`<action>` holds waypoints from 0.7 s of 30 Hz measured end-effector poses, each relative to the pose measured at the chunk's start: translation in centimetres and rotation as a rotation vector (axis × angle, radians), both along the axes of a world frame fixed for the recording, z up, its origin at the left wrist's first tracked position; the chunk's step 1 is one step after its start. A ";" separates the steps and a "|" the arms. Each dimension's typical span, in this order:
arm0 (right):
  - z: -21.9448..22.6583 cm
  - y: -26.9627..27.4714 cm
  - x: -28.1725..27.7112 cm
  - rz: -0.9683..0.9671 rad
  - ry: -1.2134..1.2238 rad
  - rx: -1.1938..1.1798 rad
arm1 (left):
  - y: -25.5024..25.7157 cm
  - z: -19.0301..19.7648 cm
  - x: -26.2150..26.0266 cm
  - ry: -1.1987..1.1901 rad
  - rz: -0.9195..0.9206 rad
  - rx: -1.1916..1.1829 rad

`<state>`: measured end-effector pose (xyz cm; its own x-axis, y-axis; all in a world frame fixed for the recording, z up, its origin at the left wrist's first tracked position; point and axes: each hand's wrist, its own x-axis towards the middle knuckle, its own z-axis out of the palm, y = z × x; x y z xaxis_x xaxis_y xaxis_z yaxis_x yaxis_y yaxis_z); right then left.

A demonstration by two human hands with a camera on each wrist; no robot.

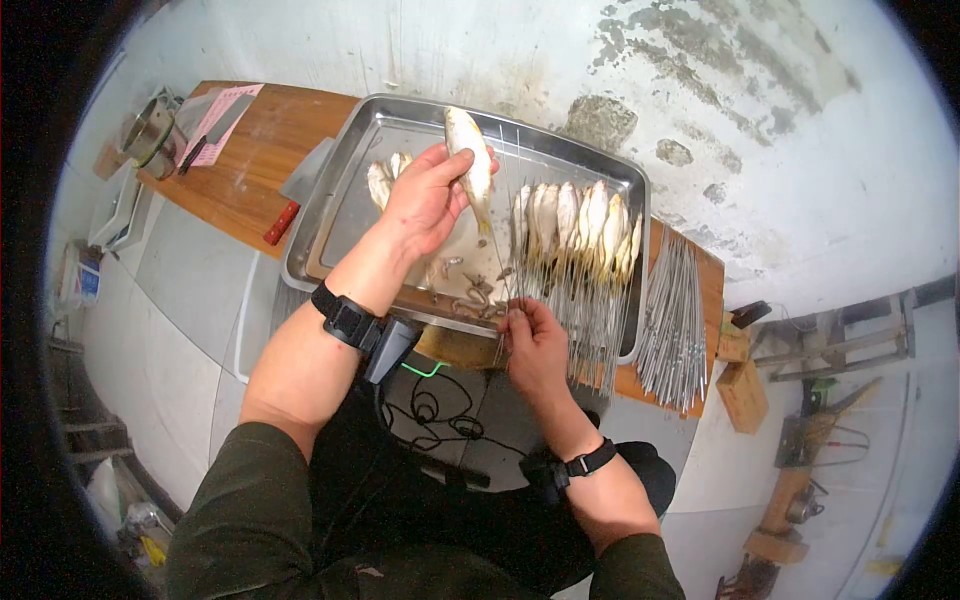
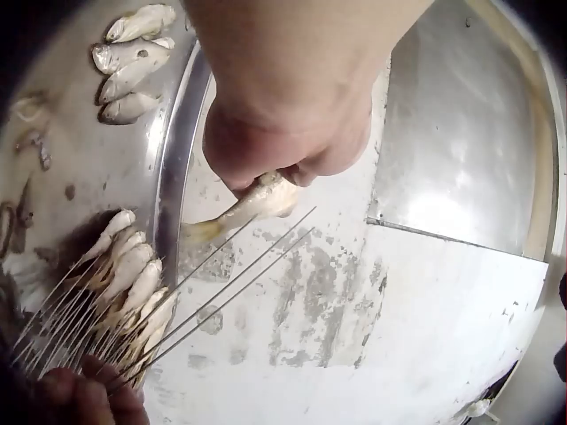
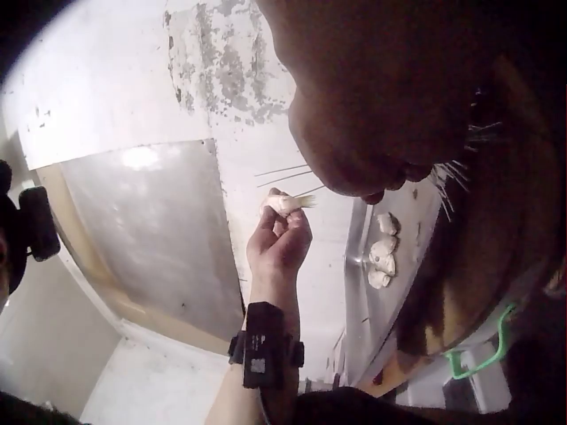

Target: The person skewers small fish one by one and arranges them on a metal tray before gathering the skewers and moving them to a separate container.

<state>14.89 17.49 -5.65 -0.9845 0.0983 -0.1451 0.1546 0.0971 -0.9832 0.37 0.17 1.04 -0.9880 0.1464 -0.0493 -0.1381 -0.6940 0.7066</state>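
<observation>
My left hand [image 1: 430,200] holds a small pale fish [image 1: 468,150] over the metal tray [image 1: 375,107], thumb across its side. The fish's yellowish tail points down toward my right hand [image 1: 537,350]. In the left wrist view, thin metal skewers [image 2: 266,251] rise from my right hand's curled fingers, their tips close to the fish's tail and body. Beside that hand lies a row of skewered fish [image 1: 575,220] in the tray's right part. Several loose fish [image 1: 379,186] lie at the tray's left, partly hidden behind my left hand in the head view.
Bare skewers [image 1: 673,330] are piled on the wooden board right of the tray. Dark scraps [image 1: 478,298] lie near the tray's front edge. To the left are a red-handled knife [image 1: 282,224], a black-handled knife [image 1: 205,142] and a metal pot [image 1: 150,132]. A stained wall [image 1: 450,50] stands behind.
</observation>
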 end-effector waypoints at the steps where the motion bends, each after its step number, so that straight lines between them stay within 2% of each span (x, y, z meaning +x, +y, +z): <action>1: 0.1 0.0 -0.1 -0.014 -0.010 -0.004 | 0.1 0.0 0.0 0.004 -0.016 -0.014; 21: 0.4 0.4 -0.5 0.002 -0.010 -0.040 | 0.1 0.3 0.0 0.031 -0.037 -0.034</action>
